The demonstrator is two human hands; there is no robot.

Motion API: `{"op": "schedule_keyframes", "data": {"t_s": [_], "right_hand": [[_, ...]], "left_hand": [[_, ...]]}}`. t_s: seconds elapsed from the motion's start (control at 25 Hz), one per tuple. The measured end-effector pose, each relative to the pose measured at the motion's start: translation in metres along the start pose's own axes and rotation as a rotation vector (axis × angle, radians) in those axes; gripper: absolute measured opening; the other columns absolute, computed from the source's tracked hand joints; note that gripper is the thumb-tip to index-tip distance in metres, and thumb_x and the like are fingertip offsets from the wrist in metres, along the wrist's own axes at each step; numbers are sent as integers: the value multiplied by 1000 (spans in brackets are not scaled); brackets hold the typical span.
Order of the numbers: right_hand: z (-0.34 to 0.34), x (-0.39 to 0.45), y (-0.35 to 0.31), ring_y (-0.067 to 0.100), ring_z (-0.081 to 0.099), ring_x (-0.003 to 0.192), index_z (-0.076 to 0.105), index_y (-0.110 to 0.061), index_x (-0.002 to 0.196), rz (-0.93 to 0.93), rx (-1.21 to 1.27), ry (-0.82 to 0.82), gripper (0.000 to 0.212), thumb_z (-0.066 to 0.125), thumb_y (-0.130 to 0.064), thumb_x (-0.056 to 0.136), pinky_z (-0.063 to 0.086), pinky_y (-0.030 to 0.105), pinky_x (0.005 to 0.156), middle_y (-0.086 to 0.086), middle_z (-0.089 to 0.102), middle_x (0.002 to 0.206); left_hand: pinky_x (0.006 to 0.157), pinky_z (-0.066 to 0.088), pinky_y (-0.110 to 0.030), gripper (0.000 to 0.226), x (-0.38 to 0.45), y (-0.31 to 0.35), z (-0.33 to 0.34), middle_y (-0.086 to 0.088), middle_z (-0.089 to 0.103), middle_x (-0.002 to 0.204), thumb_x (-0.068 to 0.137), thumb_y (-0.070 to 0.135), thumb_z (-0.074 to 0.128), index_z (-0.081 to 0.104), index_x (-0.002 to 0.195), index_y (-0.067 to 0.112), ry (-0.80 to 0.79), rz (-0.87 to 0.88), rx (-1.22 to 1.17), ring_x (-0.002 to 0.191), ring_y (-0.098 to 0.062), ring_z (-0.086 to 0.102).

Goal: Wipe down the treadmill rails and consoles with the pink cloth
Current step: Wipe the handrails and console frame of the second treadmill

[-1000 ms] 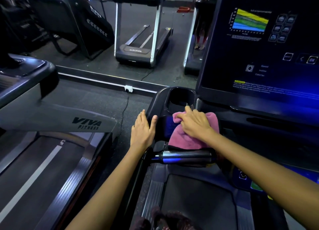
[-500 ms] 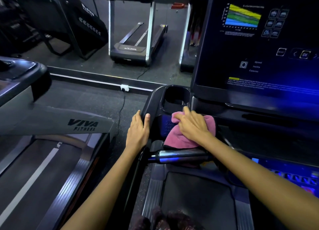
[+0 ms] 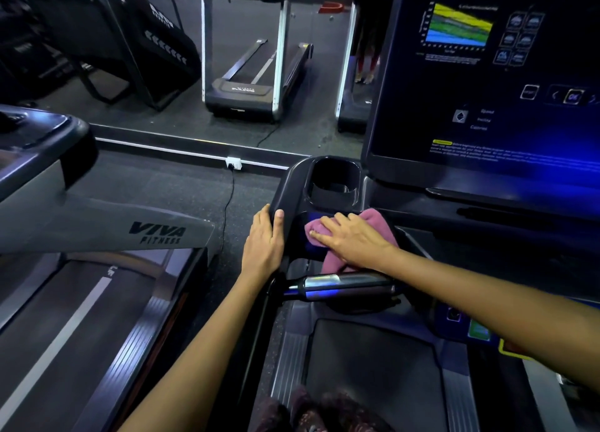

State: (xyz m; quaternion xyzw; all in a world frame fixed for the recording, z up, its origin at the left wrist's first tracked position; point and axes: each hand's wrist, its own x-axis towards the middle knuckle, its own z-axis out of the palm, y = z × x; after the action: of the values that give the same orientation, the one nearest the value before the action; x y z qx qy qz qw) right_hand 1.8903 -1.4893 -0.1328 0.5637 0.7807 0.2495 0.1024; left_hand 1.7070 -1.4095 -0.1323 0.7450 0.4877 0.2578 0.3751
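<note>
console screen [image 3: 487, 84] lit, upright at right | console tray [image 3: 292, 185] below it, cup holder [image 3: 334, 180] at far end | right hand [image 3: 354, 240] flat, grip spread, pressing pink cloth [image 3: 376, 219] onto tray near cup holder | left hand [image 3: 263, 240] grip relaxed, resting on tray's left edge

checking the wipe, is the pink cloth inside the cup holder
No, the pink cloth lies under the right hand, just in front of the cup holder.

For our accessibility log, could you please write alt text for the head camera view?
A person's right hand presses a pink cloth flat on a treadmill console tray, just below its empty cup holder. The left hand rests on the tray's outer edge, and a lit screen stands at right.
</note>
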Motion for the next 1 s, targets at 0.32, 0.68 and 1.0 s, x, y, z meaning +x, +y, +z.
{"op": "schedule_keyframes", "data": {"t_s": [0.32, 0.68, 1.0], "right_hand": [[-14, 26, -30, 29, 58, 82, 67, -15, 108, 148, 364, -119, 33, 68, -18, 74, 44, 36, 59, 11, 59, 101], [-19, 19, -14, 31, 53, 86, 61, -24, 120, 343, 382, -118, 44, 59, -11, 79, 42, 39, 64, 11, 55, 110], [-31, 25, -2, 30, 47, 100, 45, -27, 135, 519, 373, -134, 50, 45, -10, 88, 40, 39, 75, 10, 44, 123]], "left_hand": [[105, 31, -39, 63, 3, -2, -1, -6, 42, 140, 94, 54, 13, 38, 136, 15, -5, -45, -83, 127, -23, 41], [102, 30, -40, 60, 1, 1, 0, -6, 38, 143, 96, 51, 15, 34, 139, 14, -26, -16, 2, 130, -25, 39], [101, 31, -40, 58, 2, 0, 1, -6, 37, 143, 96, 48, 18, 33, 140, 12, -33, 14, 69, 130, -26, 39]]}}
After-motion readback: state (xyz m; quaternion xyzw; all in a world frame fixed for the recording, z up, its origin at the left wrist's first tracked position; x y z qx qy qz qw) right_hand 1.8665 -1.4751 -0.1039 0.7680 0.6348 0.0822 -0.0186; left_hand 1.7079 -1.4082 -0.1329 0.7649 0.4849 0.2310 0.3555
